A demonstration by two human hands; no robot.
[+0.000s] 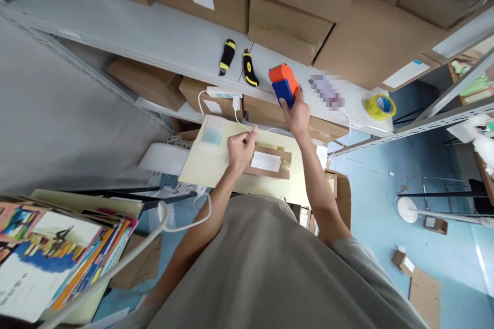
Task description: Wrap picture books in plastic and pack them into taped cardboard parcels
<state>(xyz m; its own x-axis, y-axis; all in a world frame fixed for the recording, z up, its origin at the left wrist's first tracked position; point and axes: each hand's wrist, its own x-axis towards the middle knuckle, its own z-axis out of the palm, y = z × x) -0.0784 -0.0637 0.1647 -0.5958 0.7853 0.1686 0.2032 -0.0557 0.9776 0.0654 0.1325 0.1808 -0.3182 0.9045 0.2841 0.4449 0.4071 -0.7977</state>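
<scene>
My right hand (298,114) grips a boxy orange-and-blue handheld tool (284,84) at the front edge of the shelf; its exact kind does not show. Closed, with the thumb against the curled fingers, my left hand (241,149) is at the left end of a small taped cardboard box (270,162). Whether anything is in those fingers is hidden. The box has a white label on top and lies on a pale yellow tabletop (200,164). Two black-and-yellow utility knives, one on the left (227,56) and one on the right (250,68), lie on the shelf.
Large cartons (289,25) line the back of the grey shelf (154,36). A yellow tape roll (380,107) is at its right end. Below hangs a white power strip (224,92) with a cable. Stacked books (65,257) stand at the lower left, behind a white curved tube (116,267).
</scene>
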